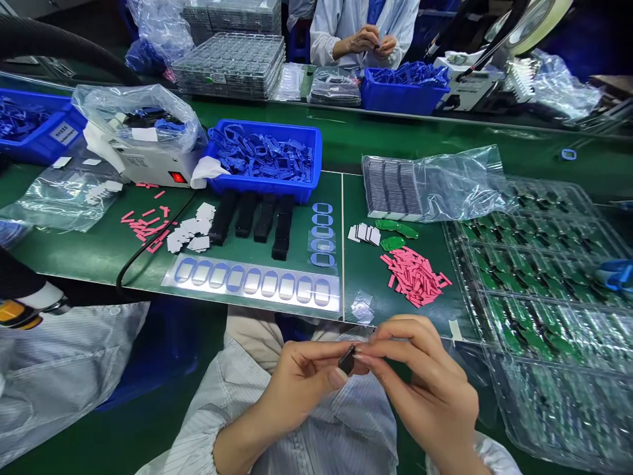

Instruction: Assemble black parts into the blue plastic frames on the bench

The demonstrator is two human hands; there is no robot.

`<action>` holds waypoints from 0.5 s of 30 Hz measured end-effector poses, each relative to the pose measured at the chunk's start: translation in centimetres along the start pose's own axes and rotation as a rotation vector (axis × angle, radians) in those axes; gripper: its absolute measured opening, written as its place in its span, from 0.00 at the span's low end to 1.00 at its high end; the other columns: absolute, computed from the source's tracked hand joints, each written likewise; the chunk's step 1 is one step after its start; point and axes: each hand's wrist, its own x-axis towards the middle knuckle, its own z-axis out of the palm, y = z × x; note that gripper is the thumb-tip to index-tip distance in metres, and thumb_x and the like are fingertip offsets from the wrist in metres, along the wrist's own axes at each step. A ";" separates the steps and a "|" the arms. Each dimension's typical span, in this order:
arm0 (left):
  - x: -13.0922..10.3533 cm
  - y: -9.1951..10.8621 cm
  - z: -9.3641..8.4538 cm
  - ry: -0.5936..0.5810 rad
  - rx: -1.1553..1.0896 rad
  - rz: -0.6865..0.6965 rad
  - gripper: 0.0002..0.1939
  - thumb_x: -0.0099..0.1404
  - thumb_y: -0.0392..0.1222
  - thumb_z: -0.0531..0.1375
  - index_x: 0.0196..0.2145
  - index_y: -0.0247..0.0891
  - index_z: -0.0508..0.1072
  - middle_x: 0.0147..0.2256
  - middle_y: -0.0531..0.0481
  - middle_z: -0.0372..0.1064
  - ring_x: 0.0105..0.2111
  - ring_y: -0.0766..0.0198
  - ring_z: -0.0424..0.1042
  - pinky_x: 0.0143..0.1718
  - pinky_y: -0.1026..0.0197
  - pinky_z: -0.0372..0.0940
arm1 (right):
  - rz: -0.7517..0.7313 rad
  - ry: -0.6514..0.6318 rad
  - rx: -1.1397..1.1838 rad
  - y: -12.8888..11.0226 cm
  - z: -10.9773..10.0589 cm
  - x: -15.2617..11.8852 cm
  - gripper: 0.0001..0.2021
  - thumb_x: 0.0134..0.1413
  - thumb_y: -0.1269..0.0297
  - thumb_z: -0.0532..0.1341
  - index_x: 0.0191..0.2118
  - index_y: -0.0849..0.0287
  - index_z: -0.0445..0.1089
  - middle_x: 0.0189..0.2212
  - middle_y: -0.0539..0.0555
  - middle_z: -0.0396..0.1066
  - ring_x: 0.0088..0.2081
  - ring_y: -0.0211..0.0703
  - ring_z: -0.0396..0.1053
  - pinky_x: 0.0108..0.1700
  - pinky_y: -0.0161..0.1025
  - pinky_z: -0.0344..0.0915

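Observation:
Over my lap, just off the table's front edge, my left hand (306,379) pinches a small dark flat piece (347,360) between thumb and fingers. Its exact kind I cannot make out. My right hand (420,376) meets it from the right, thumb and fingertips pressed together at the piece's upper end; whatever lies between those fingertips is too small to name. Beyond the hands are a pile of pink strips (415,276), some clear film pieces (362,307) and a sheet with a row of oval blue-rimmed stickers (252,282).
A blue bin (316,158) of blue plastic parts stands behind several black blocks (241,214). Clear trays of green circuit boards (544,284) fill the right side. White pads (364,233) lie near bagged grey strips (393,188). Across the bench a person's hands (368,41) work.

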 end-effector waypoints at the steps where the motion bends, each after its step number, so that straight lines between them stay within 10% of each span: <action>1: 0.0 -0.1 -0.1 -0.008 0.015 0.007 0.17 0.52 0.53 0.65 0.38 0.45 0.78 0.34 0.47 0.78 0.36 0.59 0.75 0.43 0.58 0.68 | 0.001 -0.002 0.006 0.0 0.0 0.1 0.08 0.49 0.76 0.62 0.32 0.55 0.72 0.28 0.51 0.66 0.32 0.42 0.65 0.31 0.39 0.64; 15: -0.3 0.3 -0.1 -0.006 0.071 0.050 0.15 0.53 0.51 0.65 0.39 0.47 0.77 0.37 0.46 0.77 0.38 0.56 0.76 0.44 0.56 0.68 | 0.001 -0.012 0.084 0.3 0.4 0.2 0.09 0.49 0.79 0.61 0.32 0.57 0.71 0.28 0.51 0.66 0.33 0.41 0.64 0.33 0.41 0.62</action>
